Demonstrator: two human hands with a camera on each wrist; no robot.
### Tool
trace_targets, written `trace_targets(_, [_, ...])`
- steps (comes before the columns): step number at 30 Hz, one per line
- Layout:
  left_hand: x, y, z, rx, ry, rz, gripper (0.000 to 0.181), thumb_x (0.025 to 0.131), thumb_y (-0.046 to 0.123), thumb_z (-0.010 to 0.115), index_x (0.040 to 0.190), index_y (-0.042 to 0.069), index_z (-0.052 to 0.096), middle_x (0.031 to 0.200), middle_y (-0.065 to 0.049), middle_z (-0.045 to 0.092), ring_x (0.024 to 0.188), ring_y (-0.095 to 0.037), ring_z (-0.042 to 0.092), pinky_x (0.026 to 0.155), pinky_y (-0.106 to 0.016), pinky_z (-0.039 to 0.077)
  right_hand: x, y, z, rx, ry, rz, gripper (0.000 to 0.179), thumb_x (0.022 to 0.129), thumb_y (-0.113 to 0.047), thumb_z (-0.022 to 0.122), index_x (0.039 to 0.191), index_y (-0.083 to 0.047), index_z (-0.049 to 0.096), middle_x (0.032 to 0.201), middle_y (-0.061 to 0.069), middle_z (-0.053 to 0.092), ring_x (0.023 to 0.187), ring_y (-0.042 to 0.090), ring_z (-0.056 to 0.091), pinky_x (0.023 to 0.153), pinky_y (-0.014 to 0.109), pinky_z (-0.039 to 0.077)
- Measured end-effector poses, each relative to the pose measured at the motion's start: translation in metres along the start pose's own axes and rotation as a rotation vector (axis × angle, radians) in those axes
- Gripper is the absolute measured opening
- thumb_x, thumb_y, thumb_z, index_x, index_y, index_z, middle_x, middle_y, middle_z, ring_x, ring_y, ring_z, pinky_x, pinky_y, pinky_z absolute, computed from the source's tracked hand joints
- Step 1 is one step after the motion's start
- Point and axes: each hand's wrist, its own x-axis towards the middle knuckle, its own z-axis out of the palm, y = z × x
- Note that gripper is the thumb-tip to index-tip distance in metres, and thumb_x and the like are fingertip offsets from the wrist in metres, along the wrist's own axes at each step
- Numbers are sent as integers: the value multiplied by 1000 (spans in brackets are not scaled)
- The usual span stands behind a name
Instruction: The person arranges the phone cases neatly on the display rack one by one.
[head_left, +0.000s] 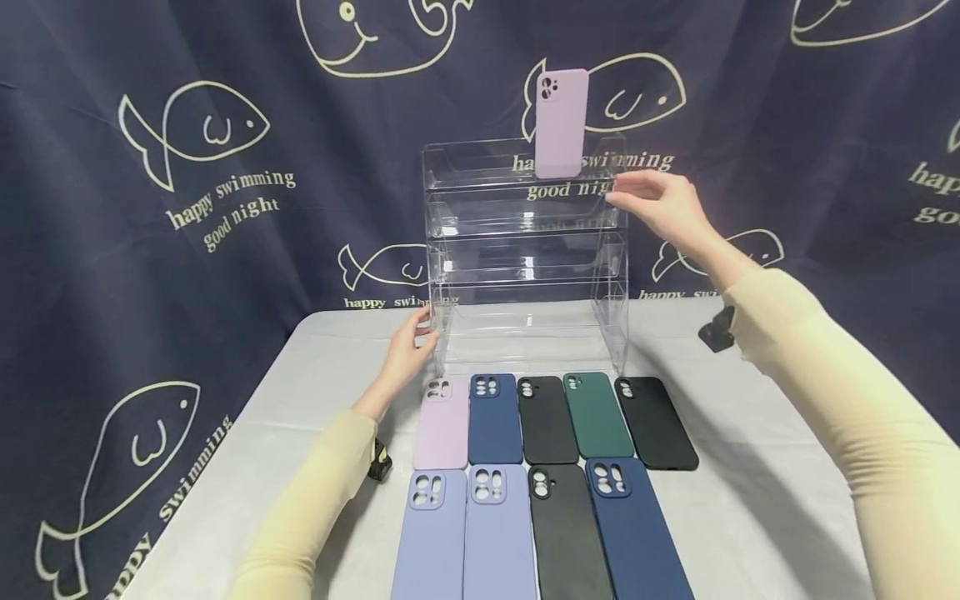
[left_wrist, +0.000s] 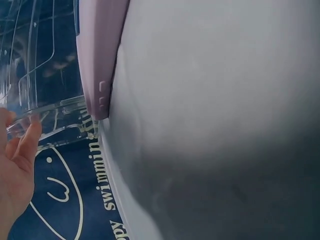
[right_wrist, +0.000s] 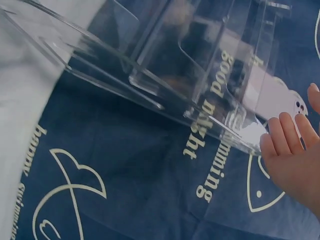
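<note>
A clear tiered display rack [head_left: 528, 280] stands on the table, with a pink-lilac phone case [head_left: 561, 125] propped upright on its top tier. My left hand [head_left: 408, 346] touches the rack's lower left side, its fingers slightly bent in the left wrist view. Beside the upper right corner is my right hand [head_left: 663, 204]; its fingers look straight in the right wrist view and hold nothing. In front of the rack lie several phone cases in two rows, among them a pink case [head_left: 442, 425], a green case [head_left: 600, 417] and a dark blue case [head_left: 495, 421].
A pale cloth covers the table [head_left: 277, 433]. Behind it hangs a navy curtain [head_left: 247, 50] printed with fish and lettering. The front row holds periwinkle cases [head_left: 431, 542], a black case [head_left: 570, 533] and another dark blue case [head_left: 637, 525].
</note>
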Motion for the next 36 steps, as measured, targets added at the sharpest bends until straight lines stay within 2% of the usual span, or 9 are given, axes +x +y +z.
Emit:
trace_targets(3, [0, -2, 2, -6, 3, 7, 51, 89, 6, 61, 136, 0, 42, 127, -24, 54, 106, -38, 61, 79, -38, 60, -14, 4, 2, 17, -24, -4, 57, 86, -45, 64, 132, -12, 54, 134, 8, 55, 121, 21, 55, 103, 43, 46])
trace_targets(7, [-2, -4, 2, -57, -4, 20, 53, 88, 3, 62, 137, -1, 41, 129, -26, 52, 109, -40, 59, 82, -41, 59, -31, 6, 7, 35, -54, -29, 55, 87, -41, 64, 132, -12, 54, 135, 9, 55, 120, 22, 55, 101, 43, 47])
trace_targets(12, [-5, -5, 1, -109, -43, 14, 58, 88, 0, 61, 140, -1, 37, 134, -26, 48, 116, -40, 55, 89, -46, 55, -56, 8, 11, 52, -88, -25, 53, 87, -37, 66, 131, -11, 54, 133, 10, 56, 119, 22, 56, 96, 25, 51])
trace_targets(16, [-6, -4, 1, -84, -71, -10, 60, 89, 2, 59, 143, 2, 33, 136, -25, 46, 120, -39, 52, 91, -44, 55, -76, 10, 12, 51, -120, -12, 52, 88, -35, 65, 132, -12, 53, 134, 10, 55, 122, 25, 53, 89, 9, 48])
trace_targets(21, [-9, -1, 0, -57, -79, -32, 61, 90, 4, 58, 144, 3, 30, 137, -24, 45, 121, -38, 51, 91, -41, 55, -100, 11, 15, 50, -156, 17, 51, 88, -33, 65, 133, -13, 52, 135, 9, 55, 124, 25, 51, 86, 1, 43])
trace_targets(27, [-9, 2, -4, -83, -81, -36, 61, 88, 0, 59, 142, -1, 32, 134, -28, 47, 117, -42, 53, 93, -45, 53, -131, 14, 23, 72, -206, -2, 46, 89, -27, 65, 130, -10, 55, 132, 10, 57, 124, 27, 51, 91, 2, 42])
trace_targets(29, [-7, 2, -5, -86, -87, -34, 60, 87, -1, 60, 141, -2, 33, 132, -29, 48, 115, -43, 54, 95, -46, 52, -142, 16, 25, 71, -233, -11, 46, 89, -26, 64, 131, -9, 54, 133, 11, 56, 124, 30, 50, 96, 6, 43])
trace_targets(33, [-6, 2, -6, -59, -99, -40, 61, 87, 1, 62, 141, -1, 33, 130, -29, 49, 112, -44, 56, 97, -46, 51, -164, 19, 29, 54, -288, -7, 47, 90, -27, 64, 133, -9, 53, 134, 11, 55, 123, 34, 50, 101, 27, 47])
trace_targets(36, [-6, 3, -7, -48, -112, -48, 63, 87, 3, 62, 142, 0, 32, 132, -29, 48, 112, -43, 56, 95, -44, 52, -177, 23, 33, 42, -305, -5, 47, 89, -27, 64, 131, -10, 54, 132, 9, 57, 121, 29, 53, 99, 22, 47])
